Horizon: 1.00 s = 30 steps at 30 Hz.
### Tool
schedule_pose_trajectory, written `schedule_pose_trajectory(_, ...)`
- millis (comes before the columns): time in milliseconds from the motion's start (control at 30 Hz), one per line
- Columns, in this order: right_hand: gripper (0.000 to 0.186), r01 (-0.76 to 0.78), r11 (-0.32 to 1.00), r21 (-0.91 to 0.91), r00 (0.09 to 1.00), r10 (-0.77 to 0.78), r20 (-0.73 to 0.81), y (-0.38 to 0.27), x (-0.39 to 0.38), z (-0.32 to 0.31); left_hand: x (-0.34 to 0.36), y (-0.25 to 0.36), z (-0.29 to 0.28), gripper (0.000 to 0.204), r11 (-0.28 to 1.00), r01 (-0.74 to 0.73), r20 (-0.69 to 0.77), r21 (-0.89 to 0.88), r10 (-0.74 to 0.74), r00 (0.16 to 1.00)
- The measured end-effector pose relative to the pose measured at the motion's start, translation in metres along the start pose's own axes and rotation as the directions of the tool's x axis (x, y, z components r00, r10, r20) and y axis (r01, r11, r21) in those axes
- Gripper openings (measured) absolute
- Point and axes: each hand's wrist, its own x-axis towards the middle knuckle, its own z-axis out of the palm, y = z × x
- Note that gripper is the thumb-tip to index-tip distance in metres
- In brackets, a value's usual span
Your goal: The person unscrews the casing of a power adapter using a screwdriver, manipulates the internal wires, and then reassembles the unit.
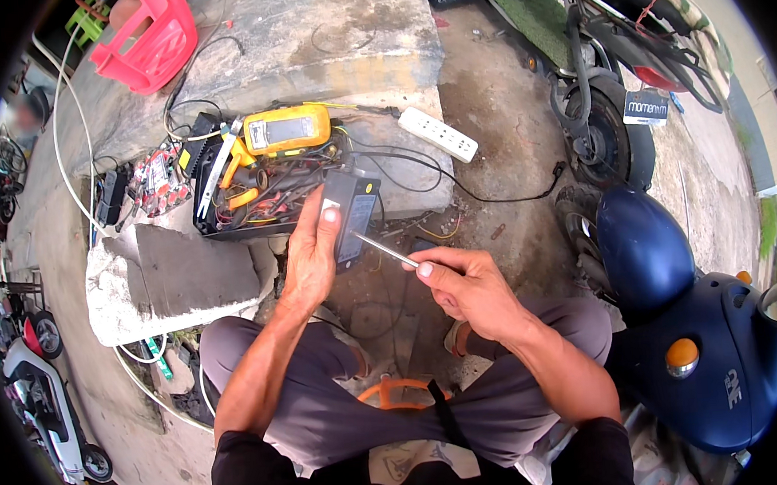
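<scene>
Your left hand (311, 260): clasping dark box (356, 211) by left side
Your right hand (471, 289): pinching metal rod (382, 247), tip at dark box

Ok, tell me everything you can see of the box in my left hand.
The box is dark grey, oblong, apparently plastic, with a bluish label and round yellow sticker. It sits tilted in the left hand, thumb against it, beside the cluttered bin. The tip of a metal rod overlaps it; contact is unclear.
</scene>
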Motion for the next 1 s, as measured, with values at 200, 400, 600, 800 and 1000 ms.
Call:
schedule_pose_trajectory(200,0.034,0.117,0.954,-0.277,0.993,-0.117,0.018,0.011,0.004,-0.003,0.0,-0.006,-0.005,0.064,0.994,0.021,-0.001,0.107,-0.021,1.0)
schedule_pose_trajectory(400,0.035,0.394,0.421,-0.817,0.862,-0.478,0.169,0.0,0.001,0.002,0.001,0.003,-0.007,0.065,0.951,0.151,0.043,-0.271,-0.144,0.989)
schedule_pose_trajectory(600,0.033,0.37,0.737,-0.565,0.888,-0.46,-0.019,0.011,0.014,0.016,-0.009,0.02,0.005,0.075,0.789,0.37,0.3,-0.49,-0.246,0.922)
schedule_pose_trajectory(800,0.028,0.142,0.973,-0.181,0.966,-0.177,-0.189,0.007,0.025,0.028,-0.01,0.017,0.008,0.075,0.775,0.287,0.311,-0.564,-0.123,0.942)
schedule_pose_trajectory(1000,0.043,0.133,0.965,-0.224,0.96,-0.181,-0.212,0.013,0.034,0.035,-0.013,-0.006,0.01,0.064,0.858,0.234,0.33,-0.457,-0.081,0.94)
